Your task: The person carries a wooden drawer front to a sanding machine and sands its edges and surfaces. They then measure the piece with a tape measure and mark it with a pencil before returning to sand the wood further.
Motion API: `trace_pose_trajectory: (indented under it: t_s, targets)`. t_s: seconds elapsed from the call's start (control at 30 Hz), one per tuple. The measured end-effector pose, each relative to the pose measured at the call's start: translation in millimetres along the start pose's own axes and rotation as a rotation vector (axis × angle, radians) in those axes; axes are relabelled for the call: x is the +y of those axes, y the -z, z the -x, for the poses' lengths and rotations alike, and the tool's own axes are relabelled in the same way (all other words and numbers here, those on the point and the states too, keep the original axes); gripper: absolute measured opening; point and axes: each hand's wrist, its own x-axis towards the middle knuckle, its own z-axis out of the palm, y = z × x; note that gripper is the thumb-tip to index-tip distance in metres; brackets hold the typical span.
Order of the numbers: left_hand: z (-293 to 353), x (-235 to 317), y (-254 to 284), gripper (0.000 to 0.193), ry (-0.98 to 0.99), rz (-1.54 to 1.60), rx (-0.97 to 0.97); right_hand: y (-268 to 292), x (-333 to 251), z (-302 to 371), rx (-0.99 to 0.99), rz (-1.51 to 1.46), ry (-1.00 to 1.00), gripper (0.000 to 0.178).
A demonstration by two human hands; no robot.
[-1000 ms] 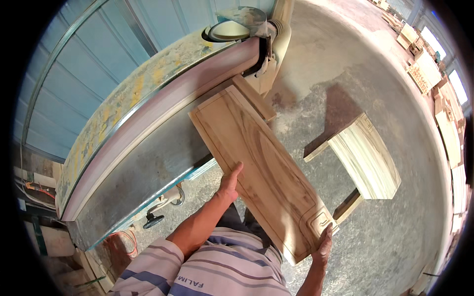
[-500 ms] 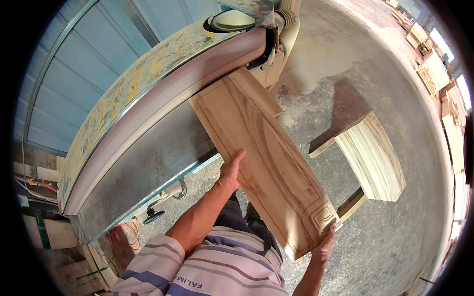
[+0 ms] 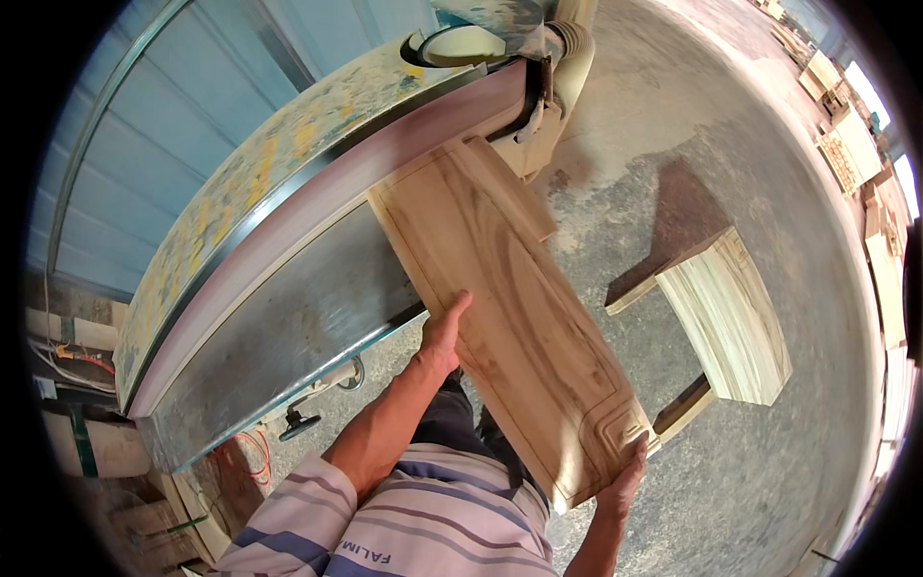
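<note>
A long brown wooden panel point(image 3: 510, 308) with dark grain and a grooved border slants across the middle. Its far end meets the pinkish sanding belt point(image 3: 317, 216) of a long belt sander, and part of it lies over the grey metal table point(image 3: 298, 298). My left hand point(image 3: 445, 332) grips the panel's left edge, thumb on top and fingers hidden beneath. At the near right corner, beside a raised curved moulding, my right hand point(image 3: 625, 478) holds the end with its thumb on the upper face. A shorter wooden piece point(image 3: 510, 188) projects along the panel's far right side.
A pale wooden stool-like piece point(image 3: 731, 317) stands on the concrete floor to the right. The sander's paint-spotted cover point(image 3: 260, 163) runs along the far left, with a ribbed hose point(image 3: 572, 48) at its far end. A black handwheel point(image 3: 299, 424) sits below the table. Stacked timber point(image 3: 851, 144) lines the far right.
The panel's near end and my right hand have moved slightly left. Its far end stays against the belt, and both hands keep their hold. The view has shifted a little.
</note>
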Motion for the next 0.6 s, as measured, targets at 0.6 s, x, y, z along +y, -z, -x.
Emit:
trace_pose_trajectory:
  t_s: [0.6]
  targets:
    - [-9,-1,10,0.065,-0.008,-0.106,-0.192,6,-5,-4,0.202,-0.01,-0.082,0.046]
